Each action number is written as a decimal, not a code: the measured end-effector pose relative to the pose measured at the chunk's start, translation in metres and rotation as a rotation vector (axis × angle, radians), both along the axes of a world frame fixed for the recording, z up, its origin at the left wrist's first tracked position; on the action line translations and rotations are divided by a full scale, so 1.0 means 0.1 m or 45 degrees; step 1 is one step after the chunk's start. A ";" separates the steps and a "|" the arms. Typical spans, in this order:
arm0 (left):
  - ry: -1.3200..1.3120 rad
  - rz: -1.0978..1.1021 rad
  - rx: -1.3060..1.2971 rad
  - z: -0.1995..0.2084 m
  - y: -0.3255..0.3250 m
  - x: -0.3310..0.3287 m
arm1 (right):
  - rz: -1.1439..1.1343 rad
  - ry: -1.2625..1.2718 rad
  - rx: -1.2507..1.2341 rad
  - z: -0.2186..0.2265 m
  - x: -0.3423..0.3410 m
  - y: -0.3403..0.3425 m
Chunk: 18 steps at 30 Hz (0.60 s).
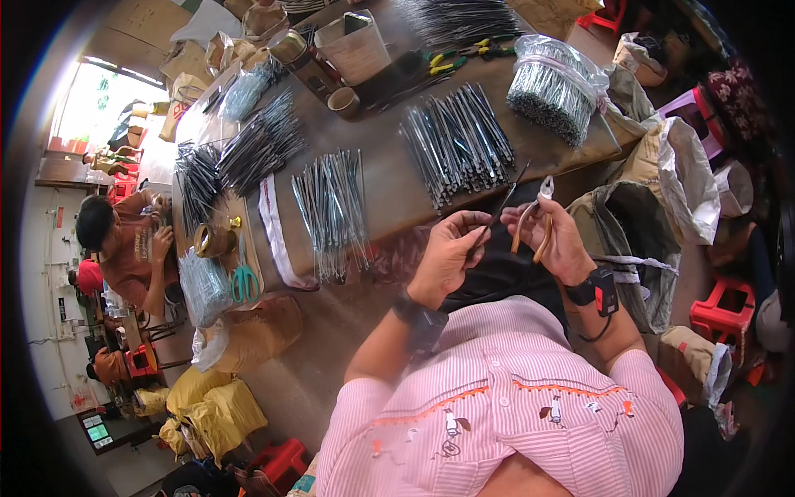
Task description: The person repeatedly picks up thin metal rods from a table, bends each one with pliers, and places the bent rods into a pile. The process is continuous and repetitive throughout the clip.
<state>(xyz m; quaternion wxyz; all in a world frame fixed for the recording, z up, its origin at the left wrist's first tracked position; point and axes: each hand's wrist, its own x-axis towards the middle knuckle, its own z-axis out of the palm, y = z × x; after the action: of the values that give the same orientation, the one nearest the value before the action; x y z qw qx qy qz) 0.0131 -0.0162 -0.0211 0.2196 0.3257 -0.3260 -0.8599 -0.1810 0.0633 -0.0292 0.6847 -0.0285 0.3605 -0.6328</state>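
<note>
My left hand [451, 253] pinches a thin dark metal rod [507, 199] that slants up and away to the right. My right hand [563, 242] holds pliers [545, 190] by their brownish-orange handles, with the metal jaws pointing up. Both hands are close together in front of my body, just off the near edge of the table [389, 199]. Ahead of them on the table, a spread pile of thin metal rods [458, 145] lies nearest. Further left is a smaller row of similar rods [331, 211].
A plastic-wrapped bundle of rods [556, 91] stands at the right. Yellow-green-handled pliers [447, 65], a clear bin [354, 50] and a tape roll [344, 101] sit further back. Teal scissors [245, 283] lie left. Sacks [633, 215] and a red stool [725, 311] are at right; another person [132, 240] sits left.
</note>
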 end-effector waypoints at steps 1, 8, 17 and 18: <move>-0.027 0.013 -0.032 0.03 0.01 -0.01 | 0.070 -0.105 -0.021 0.00 -0.03 0.08; -0.246 0.095 -0.506 0.18 0.09 -0.08 | 0.519 0.256 -0.160 0.08 -0.05 0.42; -0.397 0.104 -1.138 0.20 0.11 -0.12 | 0.720 1.789 -0.187 0.17 -0.04 0.40; -0.411 0.098 -1.134 0.19 0.11 -0.12 | 0.687 1.777 -0.208 0.18 -0.06 0.40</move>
<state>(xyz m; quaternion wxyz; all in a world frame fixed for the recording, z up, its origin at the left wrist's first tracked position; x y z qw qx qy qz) 0.0013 -0.0055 -0.0017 0.3162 0.3411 -0.6805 -0.5662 -0.1866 0.1034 -0.0117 0.4244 -0.5609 0.6431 -0.3028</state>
